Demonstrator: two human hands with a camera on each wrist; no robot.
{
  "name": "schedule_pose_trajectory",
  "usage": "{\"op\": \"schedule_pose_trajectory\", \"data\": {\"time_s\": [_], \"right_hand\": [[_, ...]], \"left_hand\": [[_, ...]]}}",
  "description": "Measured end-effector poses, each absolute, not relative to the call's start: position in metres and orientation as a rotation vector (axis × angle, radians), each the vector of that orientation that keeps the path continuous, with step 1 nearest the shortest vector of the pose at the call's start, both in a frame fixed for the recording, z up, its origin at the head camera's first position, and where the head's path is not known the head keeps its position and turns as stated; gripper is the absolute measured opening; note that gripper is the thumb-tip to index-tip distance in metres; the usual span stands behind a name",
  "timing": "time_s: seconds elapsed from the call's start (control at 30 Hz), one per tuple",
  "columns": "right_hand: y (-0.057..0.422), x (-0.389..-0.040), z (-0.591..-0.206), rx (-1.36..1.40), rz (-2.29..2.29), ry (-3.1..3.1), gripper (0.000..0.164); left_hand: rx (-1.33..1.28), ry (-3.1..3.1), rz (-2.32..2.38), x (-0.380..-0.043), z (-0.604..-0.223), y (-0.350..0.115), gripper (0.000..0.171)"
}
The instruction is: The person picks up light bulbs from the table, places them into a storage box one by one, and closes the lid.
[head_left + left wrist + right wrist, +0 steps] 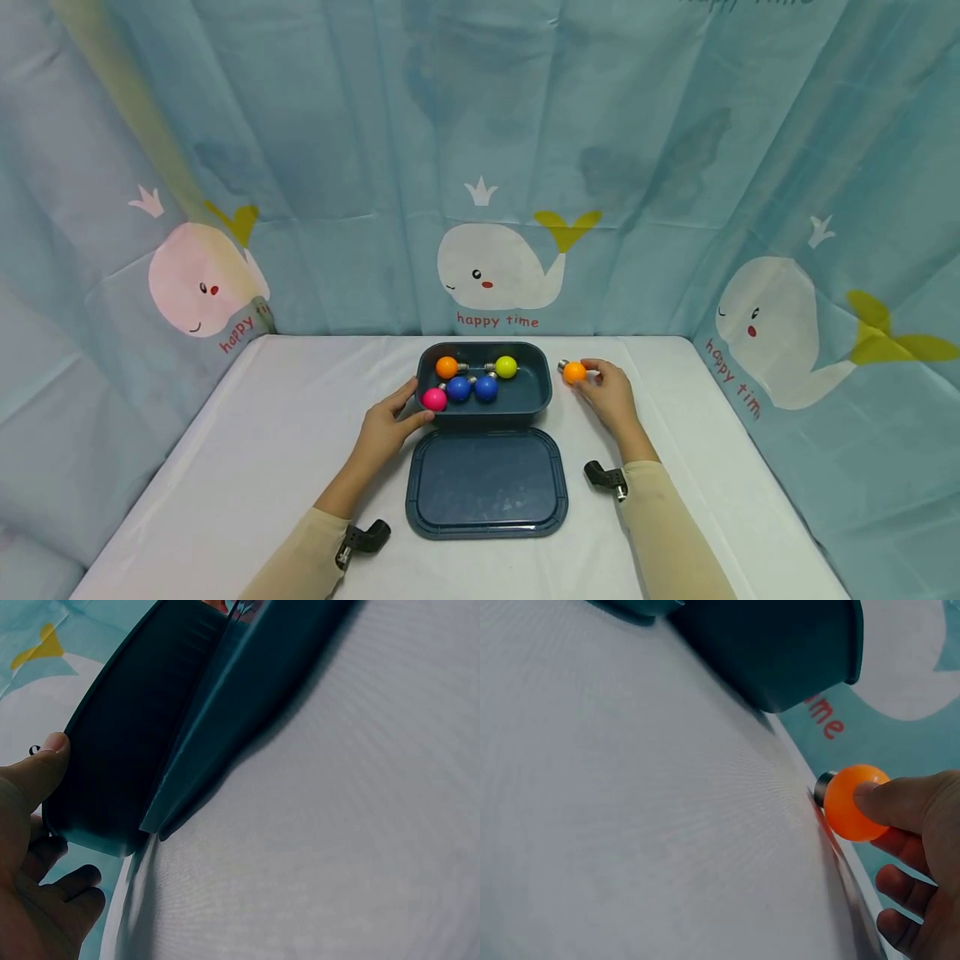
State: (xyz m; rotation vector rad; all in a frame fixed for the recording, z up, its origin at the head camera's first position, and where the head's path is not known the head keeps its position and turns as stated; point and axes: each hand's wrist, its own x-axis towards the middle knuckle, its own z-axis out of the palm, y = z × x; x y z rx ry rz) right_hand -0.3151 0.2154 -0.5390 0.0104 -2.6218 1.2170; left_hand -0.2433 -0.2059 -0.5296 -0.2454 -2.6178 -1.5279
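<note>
On the table stands a dark blue plastic box (528, 387) with several coloured light bulbs in it: an orange one (446, 367), a yellow-green one (506, 367), two blue ones (458, 388) and a pink one (434, 399). My left hand (385, 429) grips the box's front left corner, thumb at the front rim and fingers along the left side. Right of the box, my right hand (611, 396) pinches another orange light bulb (846, 814) by its round globe. Its metal screw base (823, 789) points left, towards the box. Whether this bulb touches the table I cannot tell.
A dark blue lid (487, 483) lies flat on the white-covered table (262, 467), just in front of the box. Behind the table and on both sides hangs a light blue curtain (345, 275) printed with whales. Each wrist bears a small black camera mount (606, 479).
</note>
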Motion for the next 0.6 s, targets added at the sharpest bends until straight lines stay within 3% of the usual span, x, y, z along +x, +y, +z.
{"op": "schedule_pose_trajectory", "data": {"time_s": [0.6], "right_hand": [[0.2234, -0.3164, -0.5307, -0.034, 1.309, -2.59, 0.044]], "left_hand": [[-0.251, -2.611, -1.533, -0.2452, -0.5327, -0.2071, 0.082]]}}
